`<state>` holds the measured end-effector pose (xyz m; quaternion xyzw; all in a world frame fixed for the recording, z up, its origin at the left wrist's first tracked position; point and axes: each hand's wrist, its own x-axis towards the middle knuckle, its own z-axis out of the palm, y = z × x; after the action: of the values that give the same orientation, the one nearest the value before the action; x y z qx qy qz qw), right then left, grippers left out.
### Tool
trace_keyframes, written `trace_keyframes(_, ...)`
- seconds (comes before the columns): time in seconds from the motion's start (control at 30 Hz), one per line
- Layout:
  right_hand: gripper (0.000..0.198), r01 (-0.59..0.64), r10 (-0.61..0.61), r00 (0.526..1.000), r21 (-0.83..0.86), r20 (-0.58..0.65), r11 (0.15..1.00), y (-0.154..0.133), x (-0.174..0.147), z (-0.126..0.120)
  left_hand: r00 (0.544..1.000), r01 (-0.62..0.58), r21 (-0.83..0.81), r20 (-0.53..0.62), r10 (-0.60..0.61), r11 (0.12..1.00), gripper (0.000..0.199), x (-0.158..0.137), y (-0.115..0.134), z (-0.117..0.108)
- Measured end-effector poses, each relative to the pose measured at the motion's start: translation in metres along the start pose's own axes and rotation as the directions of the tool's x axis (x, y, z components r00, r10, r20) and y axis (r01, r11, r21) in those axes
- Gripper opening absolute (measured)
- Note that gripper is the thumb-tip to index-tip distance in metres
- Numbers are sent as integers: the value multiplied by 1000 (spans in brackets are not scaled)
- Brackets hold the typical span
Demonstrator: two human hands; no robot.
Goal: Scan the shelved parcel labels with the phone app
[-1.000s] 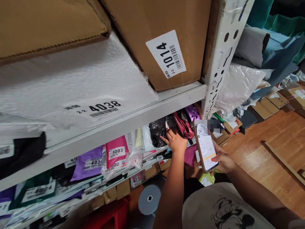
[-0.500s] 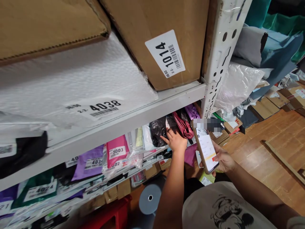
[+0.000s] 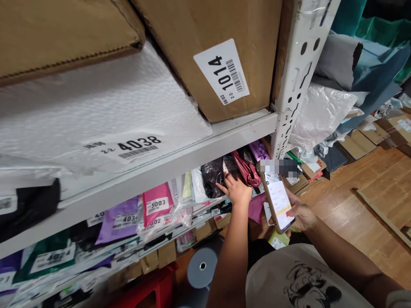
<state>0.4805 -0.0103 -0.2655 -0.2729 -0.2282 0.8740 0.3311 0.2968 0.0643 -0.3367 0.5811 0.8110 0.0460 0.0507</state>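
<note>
Right hand (image 3: 301, 212) gripping a phone (image 3: 278, 203) near the white post (image 3: 290, 85), screen facing the wearer, long axis slanting upper left to lower right, top end away from the body, left hand (image 3: 238, 190) spread-fingered at black plastic package (image 3: 211, 177)

Toward four o'clock, a person's spread left hand (image 3: 238, 191) touches a black packet (image 3: 211, 176) beneath a white shelf edge (image 3: 170, 169); just beside, the right hand (image 3: 302, 212) holds a lit phone (image 3: 278, 201). A carton (image 3: 224, 30) labelled 1014 sits at twelve, a white parcel (image 3: 96, 107) at ten, a grey disc (image 3: 205, 277) at six.
</note>
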Motion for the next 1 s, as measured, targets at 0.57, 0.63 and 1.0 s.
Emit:
trace_keyframes(0.57,94,7,-7,1000,27,7,1000,-2,2,7,1000,4,-5,24,-4,1000,48,-1,-1,-1)
trace_keyframes(0.63,93,8,-9,1000,24,20,1000,-1,2,6,1000,1,-6,24,-1,1000,48,-1,-1,-1)
trace_keyframes(1.0,80,81,-82,996,31,30,996,6,1,-13,992,-94,-54,-95,89,994,35,-1,-13,6)
